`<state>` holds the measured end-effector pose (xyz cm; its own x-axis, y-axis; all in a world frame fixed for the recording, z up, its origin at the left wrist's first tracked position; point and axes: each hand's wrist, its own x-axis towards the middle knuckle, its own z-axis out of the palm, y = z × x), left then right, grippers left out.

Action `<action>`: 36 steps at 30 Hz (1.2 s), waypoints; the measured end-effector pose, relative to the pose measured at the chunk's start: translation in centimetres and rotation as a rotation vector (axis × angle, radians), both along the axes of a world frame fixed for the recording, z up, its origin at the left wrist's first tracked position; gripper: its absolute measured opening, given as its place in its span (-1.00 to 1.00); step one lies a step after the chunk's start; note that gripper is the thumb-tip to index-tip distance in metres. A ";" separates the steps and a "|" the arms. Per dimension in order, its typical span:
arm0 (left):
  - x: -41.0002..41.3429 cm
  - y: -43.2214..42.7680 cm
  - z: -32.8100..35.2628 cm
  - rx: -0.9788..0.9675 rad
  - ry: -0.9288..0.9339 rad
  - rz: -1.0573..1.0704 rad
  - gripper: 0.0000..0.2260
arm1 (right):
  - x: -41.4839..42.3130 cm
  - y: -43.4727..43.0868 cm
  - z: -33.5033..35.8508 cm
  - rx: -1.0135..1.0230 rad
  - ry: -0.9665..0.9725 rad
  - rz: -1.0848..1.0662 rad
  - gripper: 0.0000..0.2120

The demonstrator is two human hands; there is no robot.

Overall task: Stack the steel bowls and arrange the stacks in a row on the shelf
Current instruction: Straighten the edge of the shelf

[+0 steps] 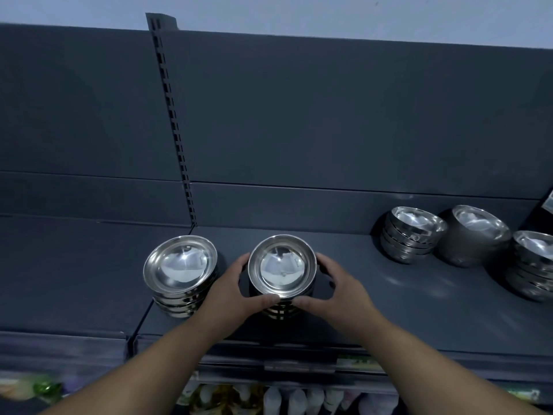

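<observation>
You have both hands on the middle stack of steel bowls [282,266], which stands on the dark shelf [389,310] near its front edge. Your left hand [232,290] curls round the stack's left side and your right hand [336,287] round its right side, thumbs nearly meeting at the front rim and fingers reaching behind; both are partly closed on the stack. I cannot tell whether it is lifted or resting on the shelf.

Taking that stack as the landmark: just to its left, close but apparently not touching, stands another finished stack [182,272], also near the front edge. These two look like the start of your row.

Well to the right of the held stack, three more stacks wait. The nearest [411,233] and the next, a taller one [475,235], sit further back towards the rear panel; the last [532,265] is at the frame's right edge, further forward and partly cut off. They are bunched together and out of line with the two on the left.

By my reckoning the stacking looks mostly done, with no loose single bowls in view. What is left is the arranging: settle this stack beside its left neighbour, then bring the three right-hand stacks into the same line.
</observation>
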<state>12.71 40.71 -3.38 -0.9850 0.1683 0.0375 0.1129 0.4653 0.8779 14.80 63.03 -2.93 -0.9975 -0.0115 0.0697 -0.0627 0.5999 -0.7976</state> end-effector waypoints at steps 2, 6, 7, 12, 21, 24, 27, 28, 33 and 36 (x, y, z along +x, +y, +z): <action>-0.1 0.0 0.2 -0.015 0.005 0.021 -0.16 | 0.0 -0.1 0.3 0.006 0.006 0.001 -0.10; 0.1 0.1 0.6 -0.066 -0.008 -0.013 -0.06 | 0.2 -0.2 0.3 0.022 0.019 -0.001 -0.12; 0.3 0.3 0.7 -0.069 -0.003 -0.024 -0.04 | 0.3 -0.2 0.3 0.030 0.025 -0.001 -0.13; 0.4 0.6 1.1 -0.074 0.018 -0.017 -0.05 | 0.3 -0.2 0.6 0.013 0.068 -0.017 -0.24; 0.0 0.5 1.8 -0.044 0.019 -0.013 0.01 | 0.2 -0.3 1.3 0.009 0.097 -0.065 -0.32; 0.3 0.6 1.8 -0.036 0.018 0.005 -0.02 | 0.1 -0.1 1.3 0.021 0.068 -0.076 -0.37; 0.5 0.8 1.4 -0.058 0.019 0.007 -0.03 | 0.3 -0.1 0.9 0.091 0.019 -0.057 -0.38; 0.5 0.8 1.2 -0.064 0.013 0.010 -0.01 | 0.3 -0.1 0.7 0.091 0.008 -0.045 -0.37; 0.4 0.7 0.7 -0.023 -0.038 0.008 0.01 | 0.4 0.0 0.5 0.093 -0.004 -0.015 -0.30; 0.3 0.7 0.6 -0.037 -0.016 0.019 0.01 | 0.3 0.0 0.2 0.077 0.036 -0.046 -0.30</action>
<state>13.05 41.41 -2.82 -0.9885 0.1507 0.0161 0.0902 0.4996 0.8616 15.14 63.01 -2.75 -0.9939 0.0273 0.1064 -0.0618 0.6619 -0.7470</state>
